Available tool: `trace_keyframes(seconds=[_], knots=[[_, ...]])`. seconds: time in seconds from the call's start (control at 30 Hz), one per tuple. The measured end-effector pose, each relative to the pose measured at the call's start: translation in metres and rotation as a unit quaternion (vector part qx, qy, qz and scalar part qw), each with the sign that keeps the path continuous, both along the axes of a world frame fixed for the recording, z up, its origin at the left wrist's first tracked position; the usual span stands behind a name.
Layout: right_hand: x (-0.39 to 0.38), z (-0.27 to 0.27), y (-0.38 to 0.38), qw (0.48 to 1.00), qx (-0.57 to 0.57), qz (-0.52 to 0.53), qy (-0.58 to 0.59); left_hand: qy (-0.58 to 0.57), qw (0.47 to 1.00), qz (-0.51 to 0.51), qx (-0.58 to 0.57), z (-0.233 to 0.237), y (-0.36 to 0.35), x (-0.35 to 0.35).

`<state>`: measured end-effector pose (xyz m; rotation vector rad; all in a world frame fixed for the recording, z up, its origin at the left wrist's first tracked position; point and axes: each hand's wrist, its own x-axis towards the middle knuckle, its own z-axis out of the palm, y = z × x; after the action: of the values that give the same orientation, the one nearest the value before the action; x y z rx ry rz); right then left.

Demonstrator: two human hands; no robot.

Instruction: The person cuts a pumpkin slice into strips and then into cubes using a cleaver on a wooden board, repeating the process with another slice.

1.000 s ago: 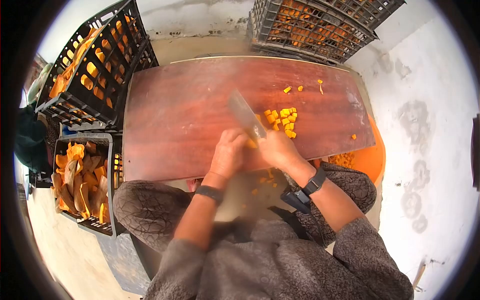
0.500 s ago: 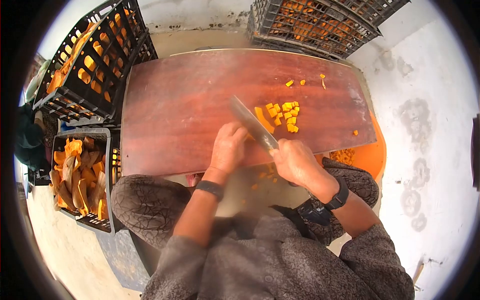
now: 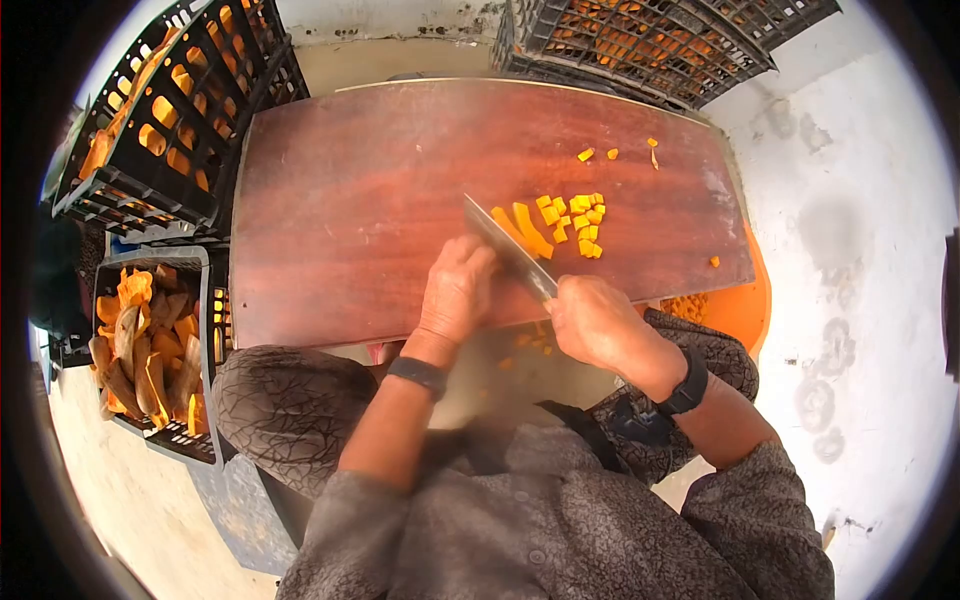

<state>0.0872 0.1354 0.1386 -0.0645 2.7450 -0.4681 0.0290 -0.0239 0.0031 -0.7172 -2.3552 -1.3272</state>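
Note:
My right hand (image 3: 605,325) is wrapped round the handle of a kitchen knife (image 3: 508,248), whose broad blade points away and to the left over the wooden board. Left of the blade, my left hand (image 3: 458,288) is closed with its fingers curled down, on what appears to be a piece of pumpkin, hidden by the fingers and blade. Two orange pumpkin slices (image 3: 533,232) lie just beyond the blade, the nearer one partly covered by it. To their right sits a cluster of pumpkin cubes (image 3: 582,208) on the reddish-brown board (image 3: 350,200).
A crate of pumpkin pieces (image 3: 210,350) stands at my left, below a taller black crate (image 3: 150,170). More black crates (image 3: 640,55) are stacked at the back right. An orange tub (image 3: 757,300) with cubes is under the board's right edge. A white wall (image 3: 860,250) rises at right.
A second pumpkin slice now lies beside the first, along the blade. The knife and both hands have shifted only slightly; the view has tilted a little.

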Motion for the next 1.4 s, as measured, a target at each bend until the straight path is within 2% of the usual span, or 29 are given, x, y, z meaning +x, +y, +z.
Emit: trace_keyframes(seconds=[0.27,0.37,0.43,0.67,0.77,0.87,0.97,1.03,1.07,1.2,1.4], knots=[[-0.008,-0.018,-0.009,1.0,-0.002,-0.022,-0.013,-0.03,1.0,-0.007,-0.005,0.003,-0.004,0.0],[-0.01,-0.032,-0.011,1.0,-0.007,-0.026,0.007,-0.03,1.0,-0.002,-0.006,0.004,-0.003,0.0],[-0.017,-0.05,-0.016,0.993,-0.056,0.0,0.104,-0.029,0.999,0.003,-0.013,0.002,-0.001,0.002],[-0.044,-0.066,-0.021,0.994,-0.028,-0.036,0.095,-0.029,0.999,0.007,-0.013,-0.002,-0.001,0.001],[-0.043,-0.073,-0.008,0.985,-0.077,-0.031,0.148,-0.01,1.0,-0.001,-0.006,-0.002,-0.001,0.0],[-0.04,-0.06,-0.003,0.985,-0.115,-0.059,0.118,-0.01,1.0,-0.009,-0.008,0.006,-0.001,0.0],[-0.021,-0.02,0.0,0.98,-0.127,-0.082,0.127,-0.033,0.999,-0.007,-0.017,0.007,-0.002,0.003],[-0.012,-0.013,0.012,0.986,-0.072,-0.088,0.126,-0.044,0.999,0.003,-0.022,0.006,0.0,0.002],[-0.009,-0.02,0.017,0.982,-0.047,-0.129,0.133,-0.053,0.998,0.012,-0.033,0.006,-0.002,0.003],[0.006,-0.022,0.033,0.975,-0.034,-0.137,0.17,-0.107,0.99,0.042,-0.077,0.016,-0.003,0.01],[0.022,-0.038,0.045,0.978,-0.002,-0.14,0.155,-0.076,0.984,0.079,-0.14,0.02,0.022,0.023]])
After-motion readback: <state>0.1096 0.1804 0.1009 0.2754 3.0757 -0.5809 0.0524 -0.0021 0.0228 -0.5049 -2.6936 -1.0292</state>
